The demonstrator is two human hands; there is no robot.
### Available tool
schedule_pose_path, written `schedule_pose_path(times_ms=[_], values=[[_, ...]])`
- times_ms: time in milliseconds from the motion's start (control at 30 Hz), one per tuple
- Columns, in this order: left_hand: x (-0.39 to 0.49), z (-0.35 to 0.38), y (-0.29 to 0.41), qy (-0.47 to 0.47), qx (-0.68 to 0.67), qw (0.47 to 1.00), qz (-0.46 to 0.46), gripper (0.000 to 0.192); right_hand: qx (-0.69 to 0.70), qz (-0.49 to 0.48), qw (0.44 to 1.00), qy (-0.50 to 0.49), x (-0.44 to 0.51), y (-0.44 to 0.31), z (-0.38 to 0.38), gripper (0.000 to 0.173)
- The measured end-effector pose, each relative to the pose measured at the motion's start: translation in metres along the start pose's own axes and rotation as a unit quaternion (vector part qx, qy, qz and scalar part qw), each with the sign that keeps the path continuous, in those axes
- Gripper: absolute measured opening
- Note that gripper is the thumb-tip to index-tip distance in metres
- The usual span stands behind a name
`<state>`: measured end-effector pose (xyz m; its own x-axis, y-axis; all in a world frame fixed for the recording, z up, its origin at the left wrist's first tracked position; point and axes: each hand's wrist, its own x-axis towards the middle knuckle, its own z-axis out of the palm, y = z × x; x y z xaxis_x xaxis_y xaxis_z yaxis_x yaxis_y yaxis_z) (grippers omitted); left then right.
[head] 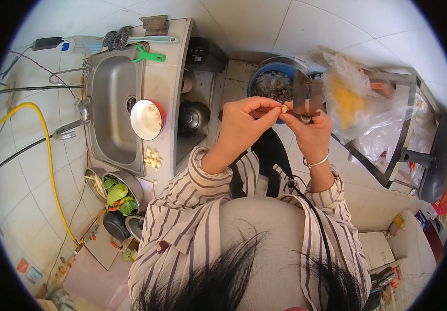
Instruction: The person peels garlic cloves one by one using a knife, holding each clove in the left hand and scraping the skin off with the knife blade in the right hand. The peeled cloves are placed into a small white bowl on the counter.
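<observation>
My left hand [247, 122] pinches a small pale garlic clove [284, 109] between thumb and fingertips, above a blue bucket [251, 79] holding scraps. Close beside it, my right hand [311, 130] grips a cleaver [307, 91], its wide dark blade pointing away from me; the thumb tip is at the clove. On the tiled counter to the left lie several peeled garlic cloves [153, 158], near a red bowl with a white inside [146, 119] at the sink's edge.
A steel sink [112, 112] is set in the counter, with a green peeler [149, 55] at its rim. Bowls of green vegetables [119, 193] stand nearer me. A metal kettle [194, 116] sits below the counter. At right, plastic bags [357, 101] rest on a metal-framed rack [398, 144].
</observation>
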<state>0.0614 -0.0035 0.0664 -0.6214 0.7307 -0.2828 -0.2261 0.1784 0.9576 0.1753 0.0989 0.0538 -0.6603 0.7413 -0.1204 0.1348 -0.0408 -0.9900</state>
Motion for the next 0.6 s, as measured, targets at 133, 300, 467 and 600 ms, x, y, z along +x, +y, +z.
schedule_pose_path(times_ms=[133, 300, 467, 600], values=[[0.000, -0.001, 0.001, 0.010, 0.096, 0.994, 0.058, 0.012, -0.096, -0.045, 0.994, -0.003, 0.003, 0.004, -0.001, 0.022], [0.001, 0.000, -0.004, 0.044, 0.168, 0.977, 0.122, 0.010, -0.135, -0.089, 0.987, -0.008, 0.007, 0.001, 0.003, 0.022], [0.007, 0.000, -0.007, 0.071, 0.202, 0.960, 0.178, 0.009, -0.130, -0.056, 0.990, -0.018, 0.006, 0.008, 0.005, 0.019], [0.010, -0.002, -0.006, 0.081, 0.170, 0.972, 0.140, 0.008, 0.038, 0.061, 0.997, -0.029, 0.007, 0.006, 0.006, 0.016]])
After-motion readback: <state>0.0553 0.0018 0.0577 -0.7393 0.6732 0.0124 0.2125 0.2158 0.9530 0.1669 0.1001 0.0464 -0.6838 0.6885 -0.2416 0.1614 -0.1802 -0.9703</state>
